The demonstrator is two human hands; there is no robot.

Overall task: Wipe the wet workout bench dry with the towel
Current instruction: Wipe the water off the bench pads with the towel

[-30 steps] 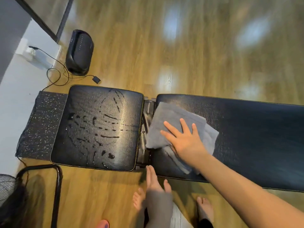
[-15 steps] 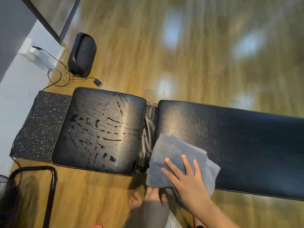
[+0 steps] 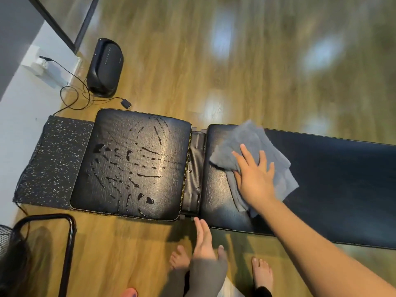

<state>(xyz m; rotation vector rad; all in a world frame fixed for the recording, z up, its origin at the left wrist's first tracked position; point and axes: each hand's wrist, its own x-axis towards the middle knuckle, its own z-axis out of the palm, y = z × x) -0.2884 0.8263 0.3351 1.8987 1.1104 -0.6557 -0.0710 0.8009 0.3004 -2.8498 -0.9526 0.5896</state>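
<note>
Pressed flat on the long back pad (image 3: 321,181) of the bench: a grey towel (image 3: 252,146), bunched and folded over itself, lying at the pad's end nearest the seat pad (image 3: 132,163) and reaching up to the pad's far edge. Probably kept folded thick so as to soak up more and give the palm something to bear on.

On top of the towel, the right hand (image 3: 255,179), fingers straight and slightly spread, palm down, gripping nothing, only pressing the cloth against the vinyl. Forearm stretched in from the lower right, crossing the near edge of the back pad, wrist roughly in line with the arm: a pose suited to sweeping the cloth across the pad rather than lifting it.

Just off the near edge of the back pad, by the gap (image 3: 196,168) between the two pads, the left hand (image 3: 203,241), fingers extended and together, holding nothing, sleeve at the wrist; fingertips close to the frame there, contact not clear.

Beside the back pad, across the gap, the seat pad covered with streaks and beads of water (image 3: 147,175), evidently not yet wiped. The back pad itself reads as dull and mostly free of drops, so likely the drier half; the seat pad is judged the remaining work.
</note>
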